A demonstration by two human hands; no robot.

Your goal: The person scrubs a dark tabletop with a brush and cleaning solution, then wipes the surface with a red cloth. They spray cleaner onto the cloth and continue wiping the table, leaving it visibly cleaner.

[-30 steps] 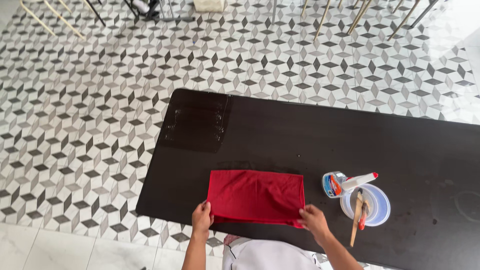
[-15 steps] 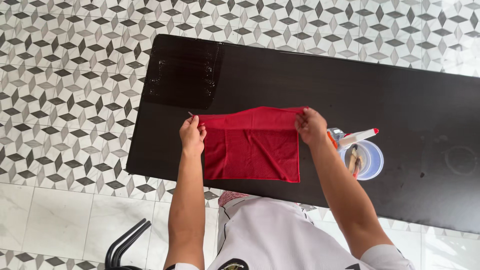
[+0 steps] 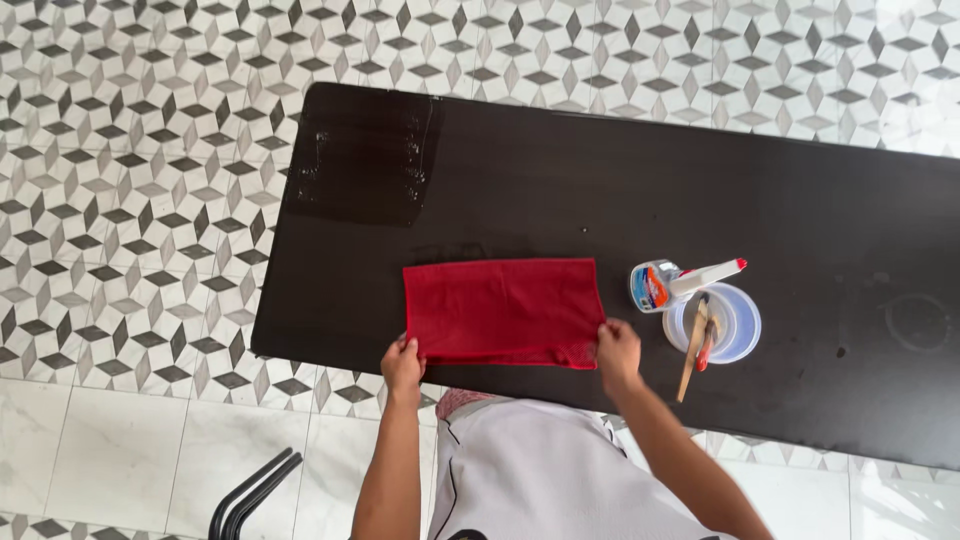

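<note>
Red cloth [image 3: 503, 310] folded down since; hands at near corners.

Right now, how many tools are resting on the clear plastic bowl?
2: a wooden-handled tool leaning across the bowl toward the table edge, and a red-handled tool just right of it. Smaller ones inside may be hidden.

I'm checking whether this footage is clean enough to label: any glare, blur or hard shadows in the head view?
Head view: even daylight, soft shadows; glare on the dark glossy rectangular table at its far left corner and on the pale floor tiles upper right; folded red mesh cloth, left hand and right hand reasonably sharp.
</note>
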